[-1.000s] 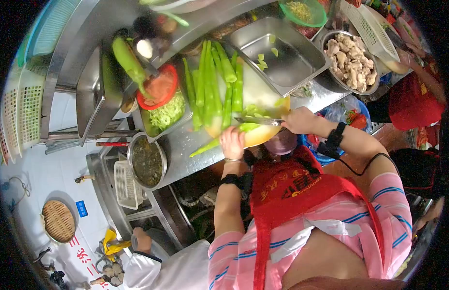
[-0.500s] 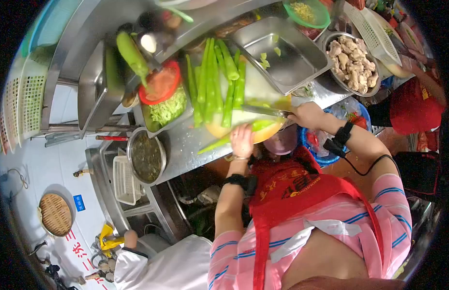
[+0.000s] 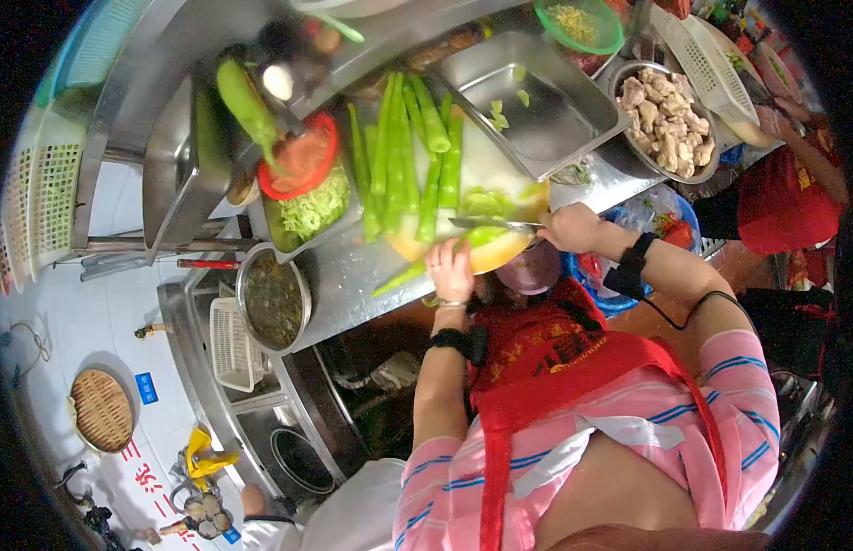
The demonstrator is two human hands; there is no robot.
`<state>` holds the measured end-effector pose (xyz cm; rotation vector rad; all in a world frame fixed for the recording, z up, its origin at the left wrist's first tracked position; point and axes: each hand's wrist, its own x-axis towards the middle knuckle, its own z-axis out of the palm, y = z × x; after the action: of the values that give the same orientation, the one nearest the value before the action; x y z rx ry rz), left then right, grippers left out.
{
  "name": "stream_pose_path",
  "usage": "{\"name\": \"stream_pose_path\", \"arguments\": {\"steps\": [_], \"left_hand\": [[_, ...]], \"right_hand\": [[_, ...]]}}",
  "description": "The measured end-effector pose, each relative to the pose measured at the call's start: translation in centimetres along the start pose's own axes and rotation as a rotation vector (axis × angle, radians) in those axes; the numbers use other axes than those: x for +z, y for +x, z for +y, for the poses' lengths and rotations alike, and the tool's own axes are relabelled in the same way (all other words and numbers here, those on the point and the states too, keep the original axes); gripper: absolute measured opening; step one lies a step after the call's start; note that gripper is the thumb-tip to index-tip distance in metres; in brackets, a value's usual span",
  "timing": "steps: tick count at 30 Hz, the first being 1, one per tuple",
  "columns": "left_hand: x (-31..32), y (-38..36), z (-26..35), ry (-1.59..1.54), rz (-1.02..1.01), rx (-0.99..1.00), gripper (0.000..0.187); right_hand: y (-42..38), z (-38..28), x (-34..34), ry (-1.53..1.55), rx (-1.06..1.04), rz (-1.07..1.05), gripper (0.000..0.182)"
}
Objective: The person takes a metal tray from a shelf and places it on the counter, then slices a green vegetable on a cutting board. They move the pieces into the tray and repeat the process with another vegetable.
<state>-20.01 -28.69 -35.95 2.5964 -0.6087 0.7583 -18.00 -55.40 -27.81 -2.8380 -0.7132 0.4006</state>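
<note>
My right hand (image 3: 571,228) is wrapped around the handle of a kitchen knife (image 3: 491,223), whose blade lies across the near part of the round cutting board (image 3: 511,250). Beneath the fingers of my left hand (image 3: 449,271) is a long green pepper (image 3: 404,276); its pointed end sticks out to the left and its other end reaches the blade. Cut green pieces (image 3: 486,201) lie just beyond the knife. Several whole long green peppers (image 3: 399,165) rest side by side at the left of the board. My left palm is hidden.
Beyond the board stands a steel pan (image 3: 555,110) with a few green scraps. A bowl of raw meat chunks (image 3: 665,124) is at right. Shredded greens (image 3: 314,204) and a red-rimmed basket (image 3: 298,161) sit left, near a dark-filled steel bowl (image 3: 273,298). Another person (image 3: 785,202) works far right.
The knife has swung from slanting across the board to nearly level, and my right hand has dropped slightly. More cut pieces show beyond the blade. My left hand stays on the pepper.
</note>
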Motion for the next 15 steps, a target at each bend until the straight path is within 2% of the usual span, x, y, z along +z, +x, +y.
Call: {"name": "stream_pose_path", "arguments": {"steps": [3, 7, 10, 12, 13, 15], "left_hand": [[0.0, -0.2, -0.4, -0.017, -0.014, 0.006, 0.023], [0.0, -0.4, -0.3, -0.041, -0.031, 0.013, 0.024], [-0.3, -0.2, -0.2, -0.032, -0.050, 0.015, 0.024], [-0.4, -0.2, -0.2, -0.053, -0.066, 0.022, 0.025], [-0.4, -0.2, -0.3, -0.043, -0.088, -0.006, 0.024], [0.2, -0.2, -1.2, 0.004, -0.128, -0.013, 0.024]], "right_hand": [[0.3, 0.6, -0.6, -0.026, -0.087, 0.038, 0.032], [-0.1, -0.1, -1.3, -0.031, -0.081, 0.008, 0.032], [0.0, 0.2, 0.3, 0.001, 0.000, 0.007, 0.032], [0.2, 0.0, -1.0, 0.039, 0.025, -0.117, 0.035], [0.2, 0.5, -0.5, 0.061, -0.007, -0.043, 0.036], [0.3, 0.7, -1.2, 0.008, 0.032, -0.128, 0.038]]}}
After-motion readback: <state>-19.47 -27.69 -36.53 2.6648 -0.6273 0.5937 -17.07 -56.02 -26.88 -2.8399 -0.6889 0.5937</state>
